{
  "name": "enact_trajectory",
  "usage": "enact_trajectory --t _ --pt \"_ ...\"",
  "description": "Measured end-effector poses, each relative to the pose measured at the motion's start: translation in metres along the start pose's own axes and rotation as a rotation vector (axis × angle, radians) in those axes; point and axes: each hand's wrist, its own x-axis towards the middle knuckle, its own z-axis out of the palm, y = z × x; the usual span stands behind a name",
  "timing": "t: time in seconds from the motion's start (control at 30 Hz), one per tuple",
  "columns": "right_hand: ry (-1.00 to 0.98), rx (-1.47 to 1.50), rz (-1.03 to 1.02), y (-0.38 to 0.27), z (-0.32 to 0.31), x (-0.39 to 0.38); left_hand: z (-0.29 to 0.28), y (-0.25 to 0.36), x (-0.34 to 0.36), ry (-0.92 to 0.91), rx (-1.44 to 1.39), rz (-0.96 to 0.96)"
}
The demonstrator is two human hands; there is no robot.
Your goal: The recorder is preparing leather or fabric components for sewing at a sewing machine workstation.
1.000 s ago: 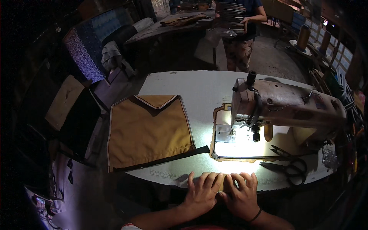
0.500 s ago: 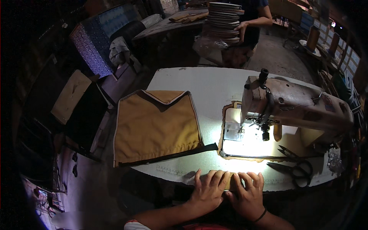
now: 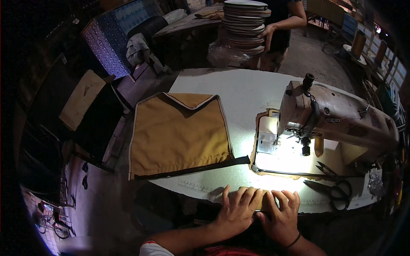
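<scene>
At the table's front edge, my left hand (image 3: 237, 211) and my right hand (image 3: 279, 215) grip a small tan piece (image 3: 262, 204), side by side with fingertips over it; much of it is hidden under them. Beyond them on the left lies a mustard fabric piece (image 3: 179, 136) with pale piping, a folded-down top corner and a dark strip along its lower edge. On the right stands a lit sewing machine (image 3: 333, 111). Black scissors (image 3: 339, 196) lie just right of my right hand, with small snips (image 3: 326, 170) above them.
The white worktable (image 3: 200, 83) spans the middle. Behind it a person (image 3: 290, 25) holds a tall stack of round discs (image 3: 243, 21). A chair with cardboard (image 3: 81, 100) stands left, a back table (image 3: 188, 23) farther off. Thread cones (image 3: 358, 42) and a crumpled plastic bag (image 3: 375, 181) are right.
The view has shifted, so the table and machine sit higher and farther right. The person with the stack has moved leftward relative to the table. My hands keep their grip at the edge.
</scene>
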Motion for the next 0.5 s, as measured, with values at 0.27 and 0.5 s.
enact_trajectory --t 0.27,0.5 --pt "-0.018 -0.016 0.003 0.001 0.001 0.000 0.003 -0.001 0.000 0.004 0.036 0.006" --pt "0.126 0.361 -0.035 0.014 -0.004 0.001 0.002 -0.005 -0.001 -0.003 0.081 0.025"
